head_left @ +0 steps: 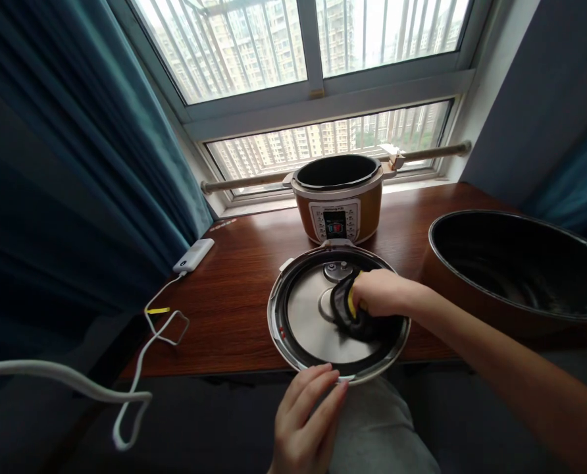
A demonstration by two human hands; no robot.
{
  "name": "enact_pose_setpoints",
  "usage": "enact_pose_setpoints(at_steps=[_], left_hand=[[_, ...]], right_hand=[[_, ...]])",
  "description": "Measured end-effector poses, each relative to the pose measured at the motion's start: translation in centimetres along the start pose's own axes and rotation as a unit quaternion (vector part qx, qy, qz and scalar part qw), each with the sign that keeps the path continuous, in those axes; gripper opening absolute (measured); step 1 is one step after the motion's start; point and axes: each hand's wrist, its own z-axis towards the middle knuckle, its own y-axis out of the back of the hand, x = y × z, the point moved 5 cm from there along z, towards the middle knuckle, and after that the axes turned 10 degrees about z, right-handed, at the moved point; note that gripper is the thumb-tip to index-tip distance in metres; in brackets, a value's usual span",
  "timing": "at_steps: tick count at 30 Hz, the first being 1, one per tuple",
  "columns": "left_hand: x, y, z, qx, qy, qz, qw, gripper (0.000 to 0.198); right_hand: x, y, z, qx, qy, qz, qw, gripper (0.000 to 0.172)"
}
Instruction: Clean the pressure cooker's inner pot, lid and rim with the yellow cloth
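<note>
Lid [310,322], wooden table [239,283], barred window [315,52], right hand [380,292] clutching cloth [343,304], left hand [306,418] outstretched on rim [278,336]

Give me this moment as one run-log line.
left hand: at near rim of lid | right hand: holding dark cloth on lid | cooker: lidless, beyond lid | pot: right of lid

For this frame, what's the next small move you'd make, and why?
I'd probably slide the cloth leftward across the lid. The right hand has the cloth bunched over the right part of the lid's inner face, the left part lies uncovered, and the left hand is at the near rim, where it could steady the lid.
</note>
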Motion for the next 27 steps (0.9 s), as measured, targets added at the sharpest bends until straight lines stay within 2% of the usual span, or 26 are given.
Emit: enact_pose_setpoints(at_steps=[2,5,7,9,11,12,13,16,17,18,21,25,27], left_hand=[[-0.2,-0.2,0.0,0.003,-0.005,0.0,1.0,0.033],[-0.3,-0.2,0.0,-0.001,-0.007,0.005,1.0,0.033],[-0.1,-0.3,-0.1,0.0,-0.007,0.008,1.0,0.033],[0.0,-0.3,-0.2,0.001,-0.011,0.008,1.0,0.033],[0.0,-0.2,-0.3,0.001,-0.017,0.006,1.0,0.033],[0.0,-0.2,-0.3,0.002,-0.018,0.004,1.0,0.034],[0.0,-0.2,-0.3,0.002,-0.017,0.003,1.0,0.034],[-0.1,-0.1,-0.2,0.011,-0.012,0.002,1.0,0.035],[-0.1,-0.2,-0.1,0.012,-0.01,0.002,1.0,0.036],[-0.1,-0.2,-0.1,0.012,-0.008,0.003,1.0,0.036],[-0.1,-0.2,-0.1,0.011,-0.001,0.006,1.0,0.036],[-0.2,-0.3,-0.2,0.02,-0.01,0.003,1.0,0.04],[-0.2,-0.2,-0.1,0.021,-0.013,0.0,1.0,0.041]], right_hand=[[-1.6,1.8,0.1,-0.081,-0.075,-0.063,0.992,0.021],[-2.7,5.1,-1.3,-0.266,-0.138,-0.119,0.947,0.02],[-2.9,7.0,-3.8,-0.401,-0.17,-0.119,0.892,0.022],[-2.6,8.1,-6.9,-0.519,-0.194,-0.105,0.826,0.029],[-1.8,7.8,-10.0,-0.602,-0.201,-0.091,0.767,0.036],[-1.4,7.2,-11.1,-0.621,-0.199,-0.083,0.753,0.037],[-0.9,6.3,-11.9,-0.62,-0.193,-0.07,0.757,0.038],[0.0,2.6,-12.2,-0.522,-0.151,0.029,0.839,0.033],[0.2,1.4,-12.1,-0.491,-0.14,0.072,0.857,0.03],[0.3,0.5,-12.2,-0.475,-0.134,0.108,0.863,0.029],[0.0,-0.5,-12.9,-0.482,-0.158,0.148,0.849,0.028],[-1.1,-0.1,-13.1,-0.467,-0.211,0.199,0.835,0.05],[-1.4,0.2,-12.8,-0.47,-0.206,0.241,0.824,0.052]])
